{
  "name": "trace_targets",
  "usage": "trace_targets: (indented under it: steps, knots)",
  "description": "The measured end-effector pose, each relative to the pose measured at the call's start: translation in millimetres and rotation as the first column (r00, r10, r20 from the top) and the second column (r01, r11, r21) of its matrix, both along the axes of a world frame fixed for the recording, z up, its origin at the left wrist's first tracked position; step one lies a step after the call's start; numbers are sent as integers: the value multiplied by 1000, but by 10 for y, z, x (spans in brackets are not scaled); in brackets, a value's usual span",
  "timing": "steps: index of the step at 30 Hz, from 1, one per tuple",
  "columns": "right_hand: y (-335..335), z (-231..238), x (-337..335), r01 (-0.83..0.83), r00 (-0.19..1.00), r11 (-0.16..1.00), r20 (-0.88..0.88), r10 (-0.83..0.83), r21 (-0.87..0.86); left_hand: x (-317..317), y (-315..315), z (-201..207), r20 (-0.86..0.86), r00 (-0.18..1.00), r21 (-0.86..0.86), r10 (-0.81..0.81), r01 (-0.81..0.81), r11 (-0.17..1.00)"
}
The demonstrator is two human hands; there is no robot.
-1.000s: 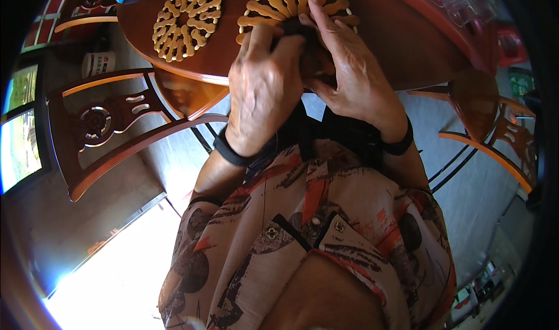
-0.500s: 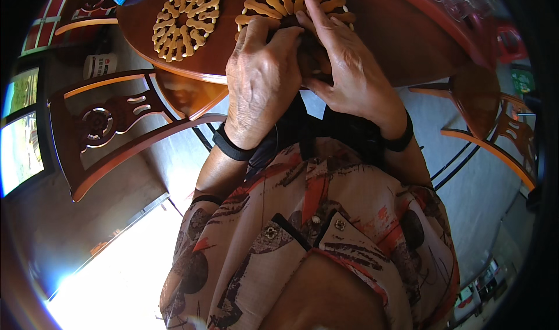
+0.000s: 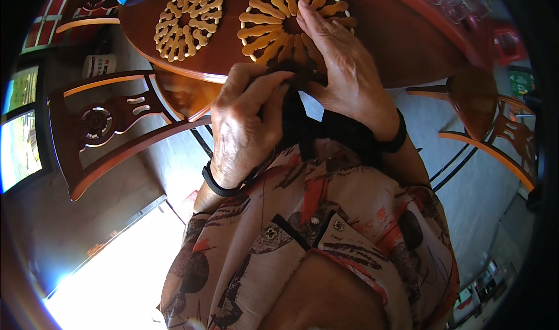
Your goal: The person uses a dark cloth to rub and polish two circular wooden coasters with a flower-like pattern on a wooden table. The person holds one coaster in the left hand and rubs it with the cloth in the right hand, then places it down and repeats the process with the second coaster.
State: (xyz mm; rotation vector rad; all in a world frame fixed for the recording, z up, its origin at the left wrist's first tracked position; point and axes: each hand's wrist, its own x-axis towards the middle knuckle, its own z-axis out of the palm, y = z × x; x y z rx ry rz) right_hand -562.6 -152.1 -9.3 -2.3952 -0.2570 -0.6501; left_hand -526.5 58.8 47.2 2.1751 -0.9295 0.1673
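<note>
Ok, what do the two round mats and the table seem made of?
Right mat: probably wood, from its warm-brown, satin-smooth slatted surface, though plastic is possible. Left mat: same look, same doubt. Table: likely varnished wood, reddish-brown with glossy highlights.

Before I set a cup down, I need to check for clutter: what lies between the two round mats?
In the head view, only brown tabletop shows between the smaller left mat and the larger right mat.

Two bare hands (image 3: 244, 117) (image 3: 352, 76); two round, brown, white-beaded mats (image 3: 265, 30) (image 3: 201, 25).
One mat lies under the right hand, one beyond the left hand; two black wristbands (image 3: 219, 186) (image 3: 397, 143), one behind each hand.
</note>
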Motion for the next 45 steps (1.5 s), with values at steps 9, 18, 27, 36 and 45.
trace_targets:
  steps: [9,18,27,36,45]
  knots:
    - [433,-15,140,239,969,964,97,-228,-114,52,238,-76,-13,983,-124,182,-182,975]
    - [-49,33,7,-14,1000,999,12,14,-40,232,67,-141,70,990,-136,123,-113,984]
    - [30,-34,27,55,998,993,16,-57,106,371,-389,-266,266,960,76,82,-106,991]
    - [39,11,20,57,998,998,26,-57,-8,18,-115,-157,145,987,121,62,-80,989]
    - [56,-46,20,73,997,993,-19,-71,94,350,-406,-216,214,969,101,126,-150,984]
